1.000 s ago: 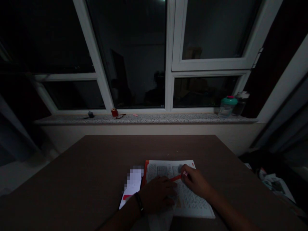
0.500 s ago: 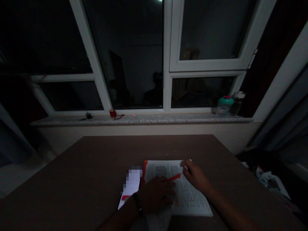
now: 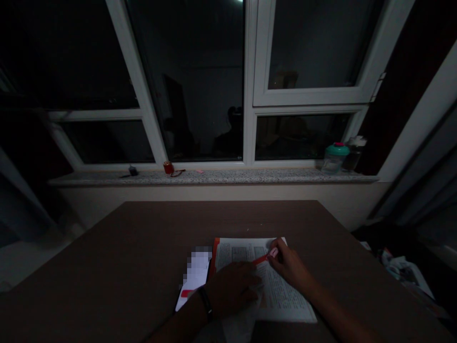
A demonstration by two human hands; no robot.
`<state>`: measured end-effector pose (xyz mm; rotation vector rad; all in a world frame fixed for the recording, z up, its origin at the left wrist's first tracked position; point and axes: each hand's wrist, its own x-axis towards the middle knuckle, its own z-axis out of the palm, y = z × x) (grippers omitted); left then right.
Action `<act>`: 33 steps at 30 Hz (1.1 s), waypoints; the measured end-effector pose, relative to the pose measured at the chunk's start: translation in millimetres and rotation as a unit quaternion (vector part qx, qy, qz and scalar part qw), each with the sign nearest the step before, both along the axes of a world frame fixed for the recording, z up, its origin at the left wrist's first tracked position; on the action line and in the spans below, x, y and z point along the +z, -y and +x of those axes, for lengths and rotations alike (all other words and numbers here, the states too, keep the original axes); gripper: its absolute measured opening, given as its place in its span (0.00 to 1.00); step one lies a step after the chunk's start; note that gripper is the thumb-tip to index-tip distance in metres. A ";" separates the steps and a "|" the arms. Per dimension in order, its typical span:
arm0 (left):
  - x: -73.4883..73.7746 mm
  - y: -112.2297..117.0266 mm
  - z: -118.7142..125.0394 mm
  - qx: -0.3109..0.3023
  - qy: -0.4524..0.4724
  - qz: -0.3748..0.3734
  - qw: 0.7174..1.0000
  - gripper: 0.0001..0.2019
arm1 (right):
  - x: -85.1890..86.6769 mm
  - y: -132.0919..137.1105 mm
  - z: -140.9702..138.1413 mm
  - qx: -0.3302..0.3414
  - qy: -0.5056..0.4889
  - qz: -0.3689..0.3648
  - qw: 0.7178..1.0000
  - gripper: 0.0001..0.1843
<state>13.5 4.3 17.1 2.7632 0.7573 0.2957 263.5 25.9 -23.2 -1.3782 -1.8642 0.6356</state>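
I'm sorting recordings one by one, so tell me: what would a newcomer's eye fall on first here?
Probably the phone, glowing on the dark table, left of the book. Next come the left hand, over the book, and the right hand, holding a small pink object by a red strip. Beyond, a green-lidded bottle stands on the sill, far right.

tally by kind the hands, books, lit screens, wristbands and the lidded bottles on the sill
Hands: 2, left hand and right hand
Book: 1
Lit screen: 1
Wristband: 1
Bottles: 2, teal-lidded bottle and white-capped bottle
Total: 7
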 end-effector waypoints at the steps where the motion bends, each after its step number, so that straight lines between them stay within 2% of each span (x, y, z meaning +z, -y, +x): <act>1: 0.2 -0.3 0.1 -0.001 -0.002 0.000 1.000 0.16 | -0.1 -0.2 -0.2 0.005 0.001 0.001 1.000 0.08; 8: -2.6 -3.6 -0.9 -0.013 0.003 0.001 1.000 0.16 | -0.1 4.5 -3.2 0.042 -0.010 0.020 0.999 0.13; 13: 0.0 -3.5 0.1 -0.022 0.002 -0.002 1.000 0.16 | -1.2 6.4 -10.7 0.066 0.018 0.011 0.998 0.12; 20: -0.2 -3.5 -1.7 -0.016 0.014 -0.011 1.000 0.14 | -3.3 -13.0 -5.8 -0.013 0.080 0.041 0.996 0.10; 29: 0.3 -4.2 -1.3 -0.004 0.011 0.003 1.000 0.12 | -0.1 -6.2 7.7 -0.080 0.016 0.023 0.996 0.16; 33: -0.5 -3.9 -1.5 0.015 0.012 0.006 1.000 0.14 | -0.1 -2.5 4.2 -0.054 0.006 0.016 0.998 0.12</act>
